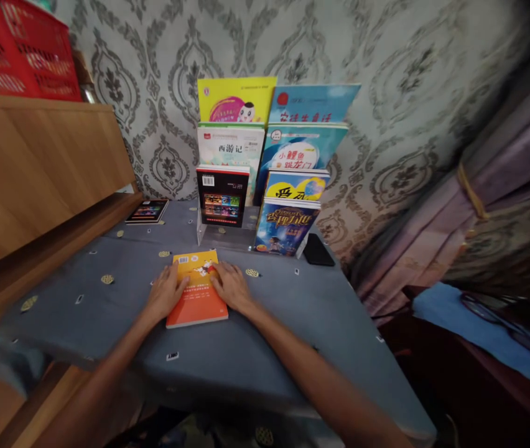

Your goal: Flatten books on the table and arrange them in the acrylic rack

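An orange and yellow book (196, 292) lies flat on a table under a grey-blue patterned cloth (265, 330). My left hand (165, 290) rests along the book's left edge, fingers stretched out flat. My right hand (231, 285) lies on the book's right edge, fingers also flat and apart. Behind the book stands a clear tiered display rack (227, 233) with several books upright in two columns, among them a black-covered one (222, 195) and a dark blue one (284, 226) in the front row.
A black phone (318, 250) lies right of the rack. A dark book (147, 211) lies at the table's far left. A wooden cabinet (32, 168) with a red crate (17, 50) on top stands at left. Purple curtains (502, 186) hang at right.
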`<action>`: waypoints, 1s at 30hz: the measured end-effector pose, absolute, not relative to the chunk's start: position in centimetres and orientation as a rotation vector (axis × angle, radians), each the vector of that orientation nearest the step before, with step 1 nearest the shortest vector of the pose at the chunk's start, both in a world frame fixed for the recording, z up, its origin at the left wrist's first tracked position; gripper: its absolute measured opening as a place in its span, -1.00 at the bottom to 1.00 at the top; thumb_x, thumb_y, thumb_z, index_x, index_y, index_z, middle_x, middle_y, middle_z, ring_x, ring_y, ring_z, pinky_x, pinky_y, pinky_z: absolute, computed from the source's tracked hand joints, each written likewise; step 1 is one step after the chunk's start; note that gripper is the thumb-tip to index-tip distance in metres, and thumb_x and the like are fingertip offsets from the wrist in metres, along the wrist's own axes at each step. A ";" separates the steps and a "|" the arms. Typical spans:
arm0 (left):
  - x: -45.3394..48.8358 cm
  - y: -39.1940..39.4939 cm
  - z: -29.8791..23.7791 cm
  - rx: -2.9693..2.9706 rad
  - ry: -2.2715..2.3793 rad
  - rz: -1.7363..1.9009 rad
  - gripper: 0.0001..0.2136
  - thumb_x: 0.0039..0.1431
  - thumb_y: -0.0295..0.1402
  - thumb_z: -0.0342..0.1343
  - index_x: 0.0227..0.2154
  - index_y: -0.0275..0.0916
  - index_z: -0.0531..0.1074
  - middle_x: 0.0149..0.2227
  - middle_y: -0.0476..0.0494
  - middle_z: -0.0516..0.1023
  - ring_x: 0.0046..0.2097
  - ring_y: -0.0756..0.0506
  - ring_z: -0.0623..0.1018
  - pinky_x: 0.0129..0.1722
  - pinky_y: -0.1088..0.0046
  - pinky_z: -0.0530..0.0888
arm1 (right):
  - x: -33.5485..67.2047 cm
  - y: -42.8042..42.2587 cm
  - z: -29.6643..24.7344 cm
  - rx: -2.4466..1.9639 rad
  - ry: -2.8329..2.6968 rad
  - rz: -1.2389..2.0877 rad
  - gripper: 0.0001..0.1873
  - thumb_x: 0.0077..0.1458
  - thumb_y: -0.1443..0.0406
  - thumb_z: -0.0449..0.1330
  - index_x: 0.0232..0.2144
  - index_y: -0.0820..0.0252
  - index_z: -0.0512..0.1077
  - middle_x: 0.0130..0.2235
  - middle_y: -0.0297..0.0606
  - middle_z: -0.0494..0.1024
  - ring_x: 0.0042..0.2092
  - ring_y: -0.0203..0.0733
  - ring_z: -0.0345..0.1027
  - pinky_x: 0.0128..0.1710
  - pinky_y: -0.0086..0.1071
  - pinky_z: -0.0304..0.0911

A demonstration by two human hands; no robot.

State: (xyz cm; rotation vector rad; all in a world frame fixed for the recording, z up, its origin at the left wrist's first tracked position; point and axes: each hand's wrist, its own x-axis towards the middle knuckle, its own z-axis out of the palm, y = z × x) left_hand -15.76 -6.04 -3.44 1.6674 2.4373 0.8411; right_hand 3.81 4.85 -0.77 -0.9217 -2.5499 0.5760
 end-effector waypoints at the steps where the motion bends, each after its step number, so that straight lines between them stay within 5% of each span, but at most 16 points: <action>1: -15.9 -5.8 -3.7 1.652 2.404 0.912 -0.42 0.29 -0.14 -0.02 0.27 -0.39 0.20 0.24 -0.52 0.38 0.31 -0.41 0.33 0.26 -0.11 0.26 | 3.9 4.4 -0.8 -0.940 -2.541 0.566 -0.55 0.32 0.29 0.02 0.21 0.26 0.33 0.24 0.04 0.40 0.32 -0.02 0.19 0.33 -0.05 -0.03; 8: -15.3 -4.9 -2.8 1.064 1.855 1.601 -0.40 0.15 -0.25 0.11 0.24 -0.25 0.17 0.29 -0.37 0.34 0.24 -0.27 0.44 0.17 0.13 0.45 | 3.8 3.9 -1.7 -0.997 -2.489 0.497 -0.52 0.29 0.31 0.01 0.23 0.29 0.29 0.24 0.09 0.39 0.31 0.02 0.20 0.31 -0.06 0.05; 15: -13.7 -4.5 -1.1 0.565 1.401 1.462 -0.49 -0.15 -0.31 0.37 -0.10 -0.24 0.35 -0.21 -0.23 0.66 -0.23 -0.27 0.68 -0.23 0.16 0.61 | 3.9 4.2 -1.9 -0.991 -2.470 0.496 -0.50 0.30 0.29 0.00 0.26 0.22 0.25 0.22 0.01 0.42 0.29 0.00 0.23 0.31 -0.08 0.07; 22: -13.4 -3.8 -0.6 1.247 1.625 1.553 -0.51 -0.04 -0.16 0.27 -0.06 -0.21 0.30 -0.01 -0.20 0.56 0.03 -0.24 0.57 0.05 0.18 0.50 | 4.7 4.2 -2.0 -0.997 -2.353 0.619 -0.34 0.22 0.31 0.05 0.33 0.40 0.09 0.23 0.16 0.37 0.27 0.11 0.24 0.29 -0.01 0.12; 27: -13.4 -3.7 0.5 1.045 1.359 1.553 -0.40 -0.07 -0.11 0.32 0.00 -0.20 0.26 -0.02 -0.22 0.60 -0.07 -0.25 0.63 -0.08 0.22 0.56 | 4.7 5.1 -2.9 -0.935 -2.082 0.942 -0.17 0.14 0.21 0.16 0.37 0.28 -0.04 0.24 0.09 0.38 0.24 0.13 0.29 0.25 0.05 0.19; 30: -13.8 -3.7 1.3 0.911 1.245 1.519 -0.35 -0.13 -0.15 0.39 0.02 -0.20 0.28 -0.04 -0.24 0.62 -0.11 -0.27 0.66 -0.13 0.21 0.59 | 4.4 6.0 -2.9 -0.812 -1.820 1.312 -0.25 0.08 0.13 0.23 0.28 0.17 0.14 0.12 -0.04 0.52 0.10 0.07 0.46 0.09 -0.03 0.38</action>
